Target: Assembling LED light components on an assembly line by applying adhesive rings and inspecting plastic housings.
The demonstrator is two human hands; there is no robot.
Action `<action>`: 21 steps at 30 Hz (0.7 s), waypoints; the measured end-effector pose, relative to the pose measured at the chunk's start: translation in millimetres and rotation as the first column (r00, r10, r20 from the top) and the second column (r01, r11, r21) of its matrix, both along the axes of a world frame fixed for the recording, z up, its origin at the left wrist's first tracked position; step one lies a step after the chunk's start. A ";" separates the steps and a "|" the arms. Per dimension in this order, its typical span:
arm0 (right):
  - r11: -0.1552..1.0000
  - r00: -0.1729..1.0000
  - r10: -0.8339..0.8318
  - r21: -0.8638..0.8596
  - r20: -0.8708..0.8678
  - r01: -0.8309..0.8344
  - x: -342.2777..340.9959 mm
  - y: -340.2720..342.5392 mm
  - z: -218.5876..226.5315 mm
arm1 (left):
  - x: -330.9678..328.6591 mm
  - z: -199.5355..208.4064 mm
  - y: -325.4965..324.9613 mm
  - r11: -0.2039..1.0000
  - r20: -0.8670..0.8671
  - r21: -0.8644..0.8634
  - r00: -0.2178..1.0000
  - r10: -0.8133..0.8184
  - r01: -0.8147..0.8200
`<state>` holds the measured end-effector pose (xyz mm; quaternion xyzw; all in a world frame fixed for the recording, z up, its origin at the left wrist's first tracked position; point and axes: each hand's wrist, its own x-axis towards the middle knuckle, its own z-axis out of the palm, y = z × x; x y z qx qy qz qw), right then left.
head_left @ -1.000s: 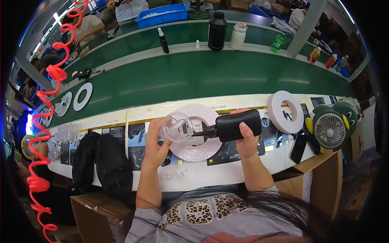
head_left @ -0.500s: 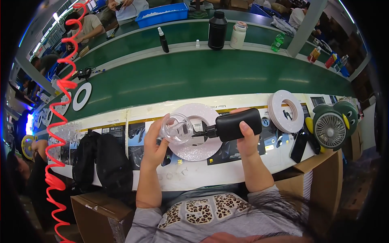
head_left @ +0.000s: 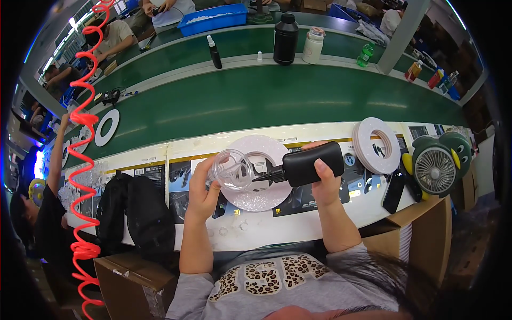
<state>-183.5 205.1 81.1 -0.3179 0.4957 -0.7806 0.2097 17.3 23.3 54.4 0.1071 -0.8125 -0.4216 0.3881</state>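
Note:
A clear round plastic part [head_left: 230,166], shaped like a shallow cup, is in my left hand [head_left: 201,188], fingers closed round its left side. In my right hand [head_left: 326,180] lies a black squeeze bottle [head_left: 313,164] on its side, its thin dark nozzle [head_left: 269,175] pointing left. The nozzle tip reaches the clear part's right side; whether they touch, I cannot tell. Below both hands a white speckled ring [head_left: 255,201] rests on the printed sheets, partly covered by the clear part and bottle.
To the right stand stacked white rings [head_left: 374,162], a black phone-like object [head_left: 393,192] and a green fan [head_left: 434,169]. On the left lie black sleeves [head_left: 146,205] and clear parts [head_left: 90,176]. A red coiled hose [head_left: 85,181] hangs there. Beyond runs a green belt [head_left: 266,96].
The clear part has turned slightly in my left hand, and the bottle has barely shifted. At left, a co-worker's arm has stretched out toward the belt. The red hose has swung.

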 end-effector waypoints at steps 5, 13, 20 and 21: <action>1.000 1.000 -0.008 0.002 0.012 0.008 0.7 -0.4 -1.2 | -0.7 2.7 0.0 0.999 0.004 -0.032 1.000 0.006 -0.006; 1.000 1.000 0.015 -0.009 0.009 -0.015 0.1 0.2 -1.1 | 1.8 13.5 0.5 0.997 0.029 -0.080 0.999 -0.013 0.015; 0.999 0.999 0.034 -0.023 0.013 -0.033 -0.5 0.5 -1.5 | 4.0 10.9 -0.6 0.998 0.031 -0.003 0.997 -0.069 0.069; 0.999 0.999 0.040 -0.023 0.016 -0.040 -0.7 0.9 -1.6 | 4.1 10.4 -1.1 0.997 0.034 0.004 0.996 -0.081 0.081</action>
